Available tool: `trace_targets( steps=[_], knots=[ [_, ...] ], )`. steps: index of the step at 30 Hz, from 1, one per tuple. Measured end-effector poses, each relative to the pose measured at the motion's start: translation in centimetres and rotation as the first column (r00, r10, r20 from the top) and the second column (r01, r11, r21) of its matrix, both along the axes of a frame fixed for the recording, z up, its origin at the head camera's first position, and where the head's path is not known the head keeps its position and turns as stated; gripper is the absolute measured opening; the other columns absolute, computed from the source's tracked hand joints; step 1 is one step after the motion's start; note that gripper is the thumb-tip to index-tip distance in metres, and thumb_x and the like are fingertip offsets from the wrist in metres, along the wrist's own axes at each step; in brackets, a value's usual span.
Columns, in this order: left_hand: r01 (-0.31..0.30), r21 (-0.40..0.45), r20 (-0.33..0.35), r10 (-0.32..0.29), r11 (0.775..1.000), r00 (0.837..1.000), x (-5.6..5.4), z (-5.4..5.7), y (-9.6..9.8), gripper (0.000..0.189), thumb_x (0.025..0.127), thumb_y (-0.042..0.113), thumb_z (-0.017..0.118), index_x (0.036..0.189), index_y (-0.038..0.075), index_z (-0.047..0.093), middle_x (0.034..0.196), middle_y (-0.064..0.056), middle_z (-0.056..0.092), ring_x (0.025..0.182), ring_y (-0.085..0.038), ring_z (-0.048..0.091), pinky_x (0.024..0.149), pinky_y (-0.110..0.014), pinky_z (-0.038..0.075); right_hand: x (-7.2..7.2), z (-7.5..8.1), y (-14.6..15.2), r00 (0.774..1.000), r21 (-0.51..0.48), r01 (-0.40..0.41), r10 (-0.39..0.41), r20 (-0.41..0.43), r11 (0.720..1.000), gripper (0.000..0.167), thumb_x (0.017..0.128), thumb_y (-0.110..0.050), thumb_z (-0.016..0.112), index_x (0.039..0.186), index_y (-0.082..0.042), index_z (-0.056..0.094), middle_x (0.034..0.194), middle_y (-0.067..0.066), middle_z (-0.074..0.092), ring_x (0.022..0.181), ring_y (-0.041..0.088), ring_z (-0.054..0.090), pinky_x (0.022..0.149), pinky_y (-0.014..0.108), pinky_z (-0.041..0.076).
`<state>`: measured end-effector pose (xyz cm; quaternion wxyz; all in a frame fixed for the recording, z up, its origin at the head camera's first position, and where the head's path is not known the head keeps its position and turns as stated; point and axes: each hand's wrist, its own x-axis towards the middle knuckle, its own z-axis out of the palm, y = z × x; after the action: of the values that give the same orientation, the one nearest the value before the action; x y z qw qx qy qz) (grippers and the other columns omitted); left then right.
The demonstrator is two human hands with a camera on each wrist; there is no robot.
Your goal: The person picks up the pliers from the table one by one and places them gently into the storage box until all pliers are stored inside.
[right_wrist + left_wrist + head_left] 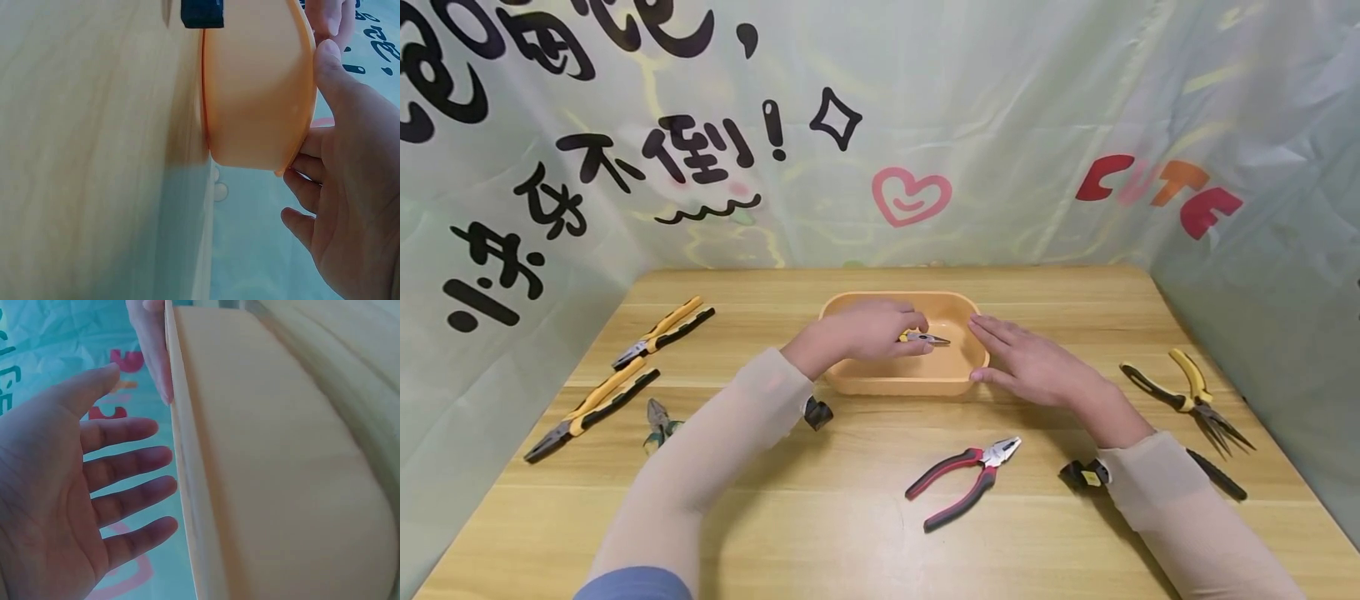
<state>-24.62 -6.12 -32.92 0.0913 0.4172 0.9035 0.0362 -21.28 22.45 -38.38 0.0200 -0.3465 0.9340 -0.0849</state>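
A shallow orange plastic basin stands toward the back of the table. Inside it shows a small pair of long-nose pliers, its handles mostly hidden by my left hand. That hand hangs over the basin; in the left wrist view, its fingers are loosely spread with nothing between them. My right hand rests against the basin's right end. In the right wrist view, its thumb lies at the rim and some fingertips touch the outer wall.
Red-and-black combination pliers lie in front of the basin. At left are two yellow-and-black pliers and green-handled cutters. Yellow-and-black long-nose pliers lie at right, near a black handle partly behind my right sleeve.
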Motion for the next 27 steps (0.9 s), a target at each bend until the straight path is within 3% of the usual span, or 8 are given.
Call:
trace_targets(
  steps=[10, 17, 27],
  knots=[
    [-0.002, 0.034, -0.025, 0.003, 0.999, 1.0, 2.5, -0.6, -0.3, 0.07, 0.095, 0.069, 0.034, 0.143, 0.021, 0.051, 0.14, 0.001, 0.051, 0.131, -0.022, 0.044, 0.109, -0.041, 0.036, 0.1, 0.0, 0.1, 1.0, -0.005, 0.005, -0.005, 0.016, 1.0, 0.085, 0.096, -0.064, 0.041, 0.157, -0.009, 0.019, 0.162, 0.011, 0.016, 0.143, 0.038, 0.024, 0.11, 0.056, 0.029],
    [0.047, 0.066, -0.077, -0.041, 0.997, 0.996, 4.4, -0.7, -0.3, 0.073, 0.094, 0.07, 0.035, 0.148, 0.022, 0.044, 0.148, 0.0, 0.044, 0.137, -0.023, 0.038, 0.113, -0.04, 0.03, -0.2, 0.1, -0.1, 1.0, -0.013, -0.006, 0.006, 0.014, 1.0, 0.085, 0.096, -0.065, 0.04, 0.157, -0.009, 0.019, 0.162, 0.01, 0.015, 0.144, 0.037, 0.023, 0.111, 0.056, 0.028],
    [0.126, 0.088, -0.105, -0.116, 0.988, 0.988, 6.7, -1.6, 0.1, 0.073, 0.094, 0.069, 0.038, 0.147, 0.02, 0.044, 0.148, -0.004, 0.043, 0.139, -0.022, 0.035, 0.113, -0.038, 0.031, -0.1, 0.2, 0.0, 1.0, 0.009, -0.002, 0.002, 0.008, 1.0, 0.085, 0.097, -0.065, 0.039, 0.157, -0.009, 0.019, 0.162, 0.01, 0.015, 0.145, 0.035, 0.021, 0.111, 0.055, 0.028]
  ],
)
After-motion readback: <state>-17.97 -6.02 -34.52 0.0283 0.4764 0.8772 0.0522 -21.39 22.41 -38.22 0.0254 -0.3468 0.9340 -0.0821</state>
